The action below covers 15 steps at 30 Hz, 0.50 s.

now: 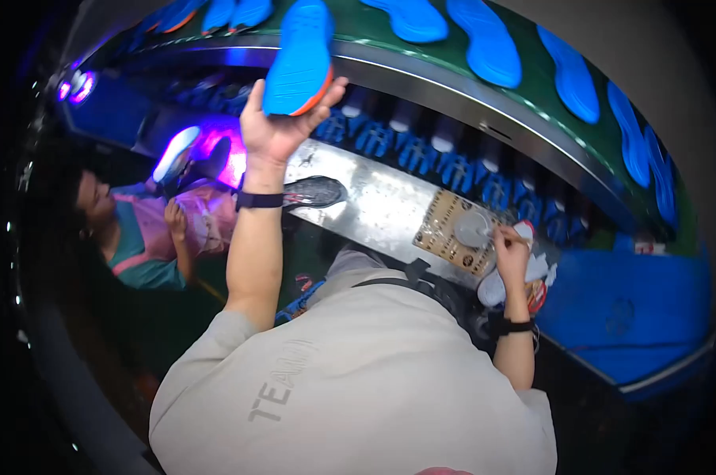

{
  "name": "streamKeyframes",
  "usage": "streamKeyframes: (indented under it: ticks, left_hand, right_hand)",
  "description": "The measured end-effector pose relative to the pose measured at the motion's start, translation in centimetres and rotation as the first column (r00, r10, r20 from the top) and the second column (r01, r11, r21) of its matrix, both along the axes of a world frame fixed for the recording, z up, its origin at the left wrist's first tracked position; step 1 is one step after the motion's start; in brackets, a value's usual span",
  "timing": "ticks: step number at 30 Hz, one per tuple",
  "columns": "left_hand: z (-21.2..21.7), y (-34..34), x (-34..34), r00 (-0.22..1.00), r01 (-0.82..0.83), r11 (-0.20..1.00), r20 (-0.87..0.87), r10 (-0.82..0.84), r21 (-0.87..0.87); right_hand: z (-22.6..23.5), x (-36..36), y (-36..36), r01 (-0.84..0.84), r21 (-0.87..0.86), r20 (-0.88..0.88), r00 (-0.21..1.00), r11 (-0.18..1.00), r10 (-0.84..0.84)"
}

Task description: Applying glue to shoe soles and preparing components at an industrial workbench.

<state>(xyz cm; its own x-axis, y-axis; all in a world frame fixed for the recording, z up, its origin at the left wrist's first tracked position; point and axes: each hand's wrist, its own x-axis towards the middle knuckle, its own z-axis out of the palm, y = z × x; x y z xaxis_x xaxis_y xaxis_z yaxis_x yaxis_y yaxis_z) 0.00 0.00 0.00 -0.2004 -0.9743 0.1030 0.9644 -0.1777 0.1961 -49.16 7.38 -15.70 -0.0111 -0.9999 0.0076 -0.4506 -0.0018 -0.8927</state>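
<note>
My left hand [276, 127] is raised at the edge of the green conveyor, its thumb and fingers around the heel end of a blue shoe sole [298, 67] with an orange edge. Lower and to the right, my right hand [512, 252] is closed in a pinch beside a whitish round cup [473, 228]. What its fingers hold is too small to make out. Under the cup lies a piece of brown printed cardboard [432, 237]. Close by my right wrist are white shoes [494, 290] with some red on them.
Several blue soles [485, 43] lie along the curved green belt [524, 39]. Beneath its metal rim runs a row of dark blue parts. A dark shoe [317, 191] rests on the metal bench [374, 214]. A co-worker [148, 226] in a pink apron sits left, near purple light.
</note>
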Motion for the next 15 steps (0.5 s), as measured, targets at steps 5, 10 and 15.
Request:
streamKeyframes:
  ticks: [5, 10, 15]
  left_hand:
    - [0.2, 1.1, -3.9, 0.954, -0.193, 0.979, 0.220, 0.202, -0.062]
    - [-0.1, 5.8, -7.4, 0.650, -0.126, 0.963, 0.714, 0.261, -0.238]
    - [-1.3, 10.0, -9.9, 0.655, -0.041, 0.998, 0.753, 0.059, -0.042]
  right_hand:
    - [-1.3, 0.6, -1.0, 0.021, 0.072, -0.238, 0.971, 0.997, -0.004]
    - [-2.1, 0.7, -1.2, -0.043, 0.099, -0.311, 0.948, 0.994, 0.072]
    - [-0.1, 0.6, -0.4, 0.054, -0.091, -0.093, 0.994, 0.994, -0.062]
